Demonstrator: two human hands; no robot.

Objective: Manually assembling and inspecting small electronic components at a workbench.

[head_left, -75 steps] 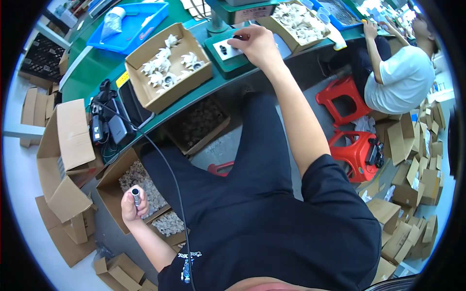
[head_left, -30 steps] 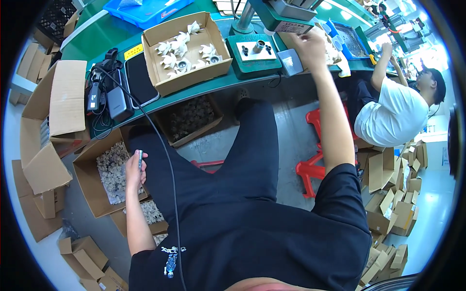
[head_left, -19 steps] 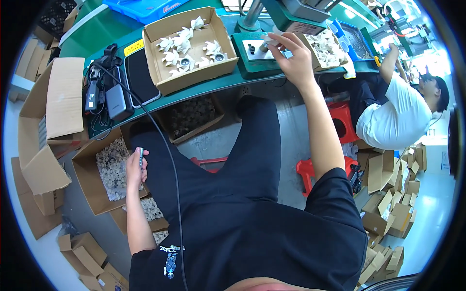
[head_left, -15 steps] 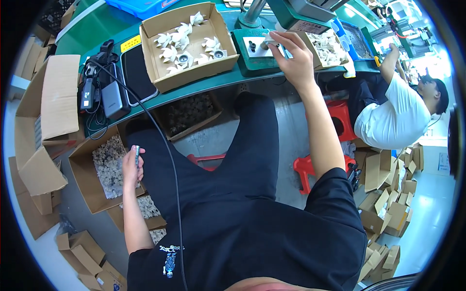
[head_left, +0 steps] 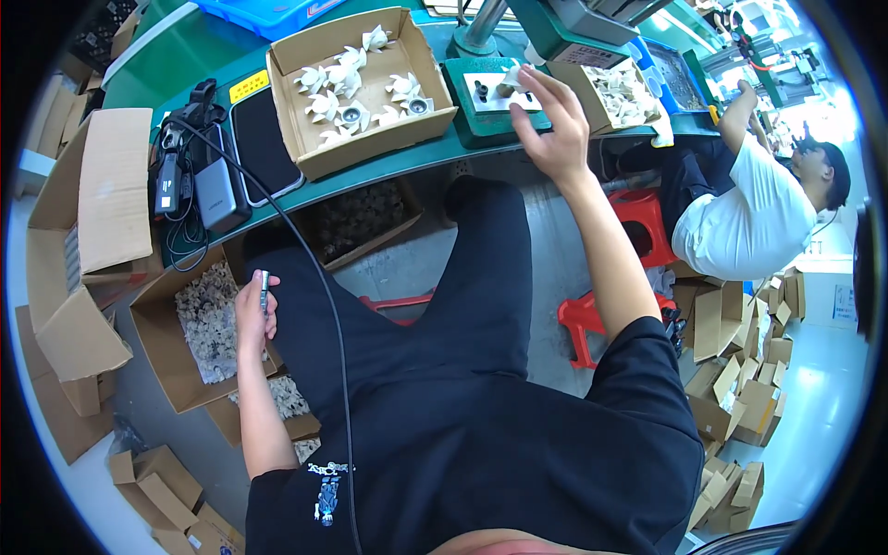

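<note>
My left hand (head_left: 252,314) is closed around a small silvery cylinder (head_left: 265,290), which stands up between thumb and fingers beside my left thigh. Over the bench, my right hand (head_left: 558,129) has its thumb and fingers apart. Its fingertips are beside a small white part (head_left: 511,78) on the metal fixture plate of a green press base (head_left: 476,128); whether they touch it I cannot tell. A dark pin (head_left: 481,90) stands on the plate to the left of that part. Left of the press, a shallow cardboard box (head_left: 310,159) holds several white fan wheels, some with a dark ringed hub.
A box of white parts (head_left: 624,97) stands right of the press. A phone (head_left: 262,139), a power bank (head_left: 219,190) and cables lie left. A cable (head_left: 331,305) hangs across my body. Cartons of parts (head_left: 208,319) stand by my left leg. A co-worker (head_left: 749,222) sits at right.
The fingers of my right hand have opened from their pinch at the white part, and the hand has drawn slightly nearer to me. My left hand has barely shifted and keeps the silvery cylinder.
</note>
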